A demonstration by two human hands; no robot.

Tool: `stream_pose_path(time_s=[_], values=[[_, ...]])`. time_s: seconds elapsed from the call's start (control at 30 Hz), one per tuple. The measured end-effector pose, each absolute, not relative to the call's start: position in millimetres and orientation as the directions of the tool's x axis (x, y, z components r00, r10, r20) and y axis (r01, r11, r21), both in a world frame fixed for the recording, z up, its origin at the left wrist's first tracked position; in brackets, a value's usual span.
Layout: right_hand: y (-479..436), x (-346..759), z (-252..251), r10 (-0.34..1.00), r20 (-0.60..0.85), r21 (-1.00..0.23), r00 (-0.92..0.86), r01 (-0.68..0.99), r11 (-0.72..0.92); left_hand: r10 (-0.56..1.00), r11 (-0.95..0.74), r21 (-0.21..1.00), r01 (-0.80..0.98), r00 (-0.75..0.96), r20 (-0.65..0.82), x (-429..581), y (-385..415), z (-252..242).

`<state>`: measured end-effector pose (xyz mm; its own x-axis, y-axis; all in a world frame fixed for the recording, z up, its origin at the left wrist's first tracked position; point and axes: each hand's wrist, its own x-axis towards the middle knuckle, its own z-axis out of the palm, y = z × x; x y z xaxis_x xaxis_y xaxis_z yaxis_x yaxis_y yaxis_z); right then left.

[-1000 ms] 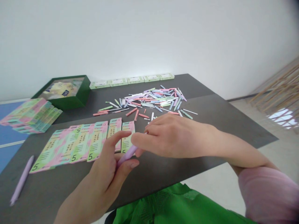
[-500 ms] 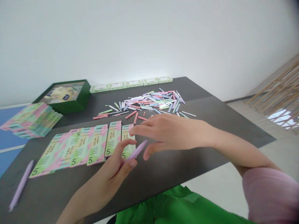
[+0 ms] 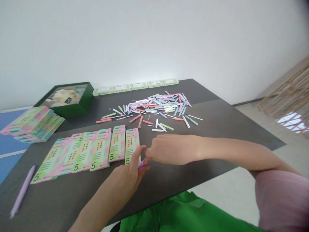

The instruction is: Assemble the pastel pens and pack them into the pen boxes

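Note:
My left hand (image 3: 126,177) comes in from the bottom and grips a lilac pen (image 3: 141,165), which is mostly hidden by my fingers. The fingertips of my right hand (image 3: 172,149) close on the pen's end from the right. Both hands are just below the nearest of a row of pastel cards printed with a 5 (image 3: 132,145), and my left fingers overlap its lower right corner. A heap of pastel pen parts (image 3: 156,108) lies beyond the row, apart from my right hand.
A second lilac pen (image 3: 23,191) lies at the dark table's (image 3: 212,130) left side. Beyond are a stack of pastel cards (image 3: 33,124), a green box (image 3: 66,100) holding packets, and pale green boxes (image 3: 135,86) along the wall. The table's edge runs close before me.
My hands have come together over the pen, which is now mostly covered. My right hand has moved down, off the loose pen parts near the row.

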<state>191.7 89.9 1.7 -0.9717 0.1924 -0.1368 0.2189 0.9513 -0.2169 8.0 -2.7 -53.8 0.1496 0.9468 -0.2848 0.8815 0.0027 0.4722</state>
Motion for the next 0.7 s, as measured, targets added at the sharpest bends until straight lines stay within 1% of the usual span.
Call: stream_pose_path(time_s=[0.03, 0.1, 0.13, 0.17, 0.2, 0.23, 0.27, 0.33, 0.37, 0.43, 0.47, 0.5, 0.53, 0.57, 0.6, 0.63, 0.67, 0.7], values=[[93.8, 190.4, 1.4, 0.162, -0.156, -0.28, -0.974, 0.201, 0.939, 0.944, 0.008, 0.493, 0.87, 0.156, -0.291, 7.5, -2.4, -56.8], [99.0, 189.1, 2.5, 0.156, -0.132, -0.388, -0.979, 0.196, 0.901, 0.951, 0.03, 0.63, 0.776, 0.172, -0.257, 3.1, -4.5, -60.6], [99.3, 189.3, 3.2, 0.182, -0.091, -0.409, -0.979, 0.203, 0.89, 0.954, 0.059, 0.712, 0.699, 0.171, -0.248, 0.0, -6.7, -61.3], [97.8, 190.0, 3.4, 0.217, -0.041, -0.392, -0.975, 0.216, 0.894, 0.946, 0.11, 0.785, 0.609, 0.178, -0.271, -3.0, -9.5, -61.3], [94.7, 191.0, 2.4, 0.236, 0.012, -0.331, -0.972, 0.219, 0.918, 0.926, 0.185, 0.839, 0.512, 0.194, -0.324, -5.5, -12.4, -60.7], [90.4, 192.1, 0.2, 0.229, 0.065, -0.228, -0.971, 0.209, 0.951, 0.893, 0.278, 0.868, 0.411, 0.223, -0.392, -7.5, -15.4, -59.8], [85.2, 193.3, -3.2, 0.2, 0.11, -0.102, -0.974, 0.189, 0.977, 0.846, 0.379, 0.871, 0.312, 0.264, -0.463, -9.1, -18.1, -58.8], [74.5, 195.1, -12.8, 0.103, 0.179, 0.115, -0.978, 0.125, 0.985, 0.748, 0.538, 0.828, 0.157, 0.364, -0.555, -11.6, -22.4, -57.3], [70.0, 195.5, -18.1, 0.057, 0.216, 0.185, -0.975, 0.098, 0.978, 0.704, 0.591, 0.799, 0.11, 0.413, -0.578, -13.1, -23.9, -57.0], [64.1, 195.8, -28.0, -0.004, 0.296, 0.262, -0.955, 0.077, 0.962, 0.615, 0.662, 0.746, 0.074, 0.516, -0.597, -16.3, -26.0, -57.1], [62.8, 195.7, -32.1, -0.031, 0.333, 0.287, -0.942, 0.07, 0.955, 0.581, 0.681, 0.728, 0.08, 0.546, -0.604, -17.5, -26.7, -57.4], [62.6, 195.5, -35.5, -0.056, 0.356, 0.308, -0.933, 0.061, 0.95, 0.574, 0.683, 0.723, 0.099, 0.54, -0.616, -17.9, -27.1, -57.9], [63.2, 195.4, -38.4, -0.067, 0.356, 0.316, -0.932, 0.053, 0.947, 0.605, 0.656, 0.742, 0.138, 0.493, -0.626, -17.2, -27.2, -58.6], [64.6, 195.4, -40.6, -0.059, 0.329, 0.301, -0.942, 0.046, 0.953, 0.668, 0.593, 0.777, 0.208, 0.412, -0.62, -15.0, -26.9, -59.7], [66.4, 195.5, -42.5, -0.022, 0.276, 0.256, -0.961, 0.051, 0.965, 0.748, 0.501, 0.805, 0.317, 0.31, -0.587, -11.4, -26.1, -61.5], [68.5, 195.7, -43.9, 0.041, 0.2, 0.178, -0.979, 0.077, 0.981, 0.82, 0.394, 0.799, 0.454, 0.219, -0.528, -6.6, -24.8, -63.9], [70.7, 195.8, -45.0, 0.121, 0.112, 0.073, -0.986, 0.129, 0.989, 0.87, 0.29, 0.75, 0.594, 0.163, -0.465, -1.1, -23.2, -67.1], [72.9, 195.8, -45.7, 0.203, 0.021, -0.038, -0.979, 0.202, 0.979, 0.897, 0.201, 0.67, 0.714, 0.14, -0.419, 4.6, -21.5, -71.0]])
